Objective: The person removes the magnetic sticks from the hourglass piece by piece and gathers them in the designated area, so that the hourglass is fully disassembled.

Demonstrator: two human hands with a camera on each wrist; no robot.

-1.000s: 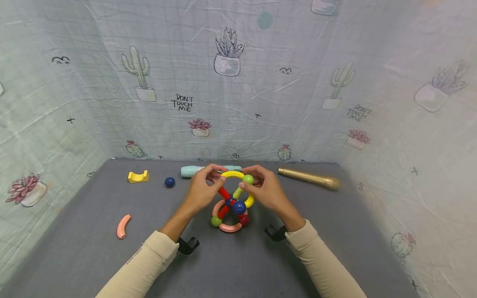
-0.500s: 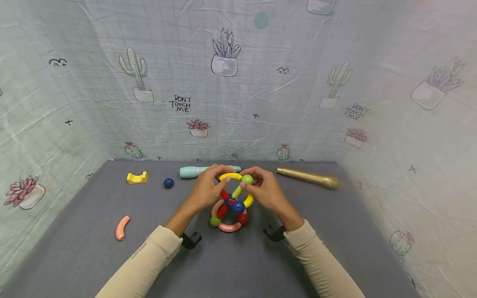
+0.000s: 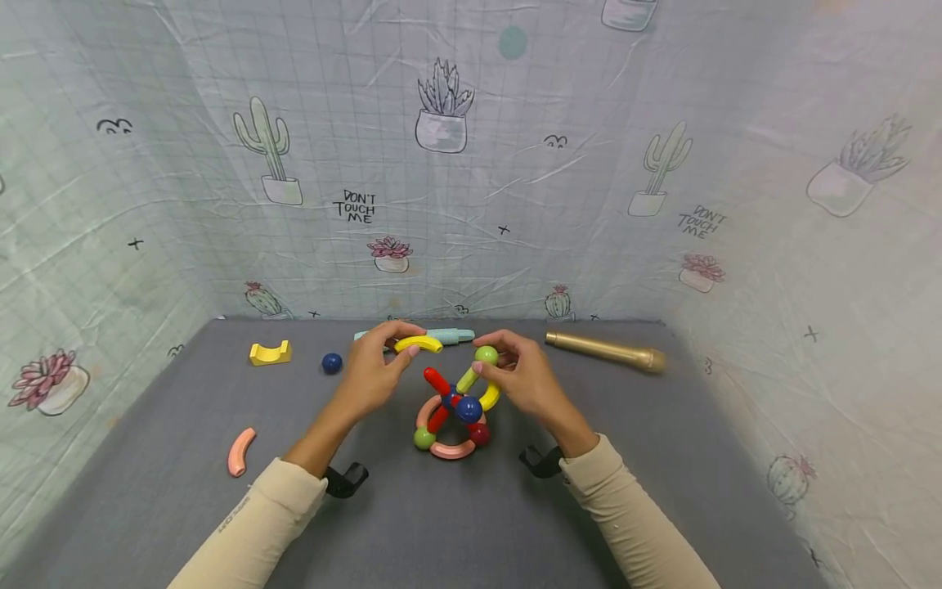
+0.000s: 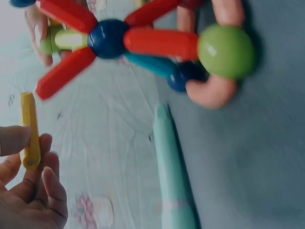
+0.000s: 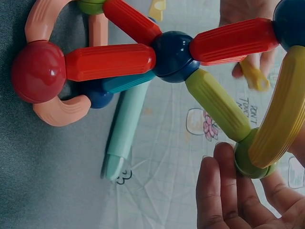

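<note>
My left hand (image 3: 370,368) pinches a yellow curved magnetic rod (image 3: 418,344) between thumb and fingers, apart from the rest of the build. In the left wrist view that rod (image 4: 29,129) stands near the free end of a red rod (image 4: 65,73). My right hand (image 3: 527,376) holds a light green ball (image 5: 247,160) at the upper right of the magnetic rod-and-ball structure. From that ball a green rod (image 5: 218,104) runs to the central blue ball (image 5: 175,55), and another yellow curved rod (image 5: 282,107) arcs to a second blue ball (image 3: 468,409). Pink curved rods (image 3: 452,451) form the base.
A mint-green microphone-shaped object (image 3: 450,336) lies behind the structure, and a gold microphone (image 3: 605,352) at the back right. On the left are a yellow notched block (image 3: 270,352), a loose blue ball (image 3: 332,363) and a loose pink curved rod (image 3: 240,451).
My left hand has moved left with the yellow curved rod, which has come away from the green ball and the red rod. My right hand stays at the green ball.
</note>
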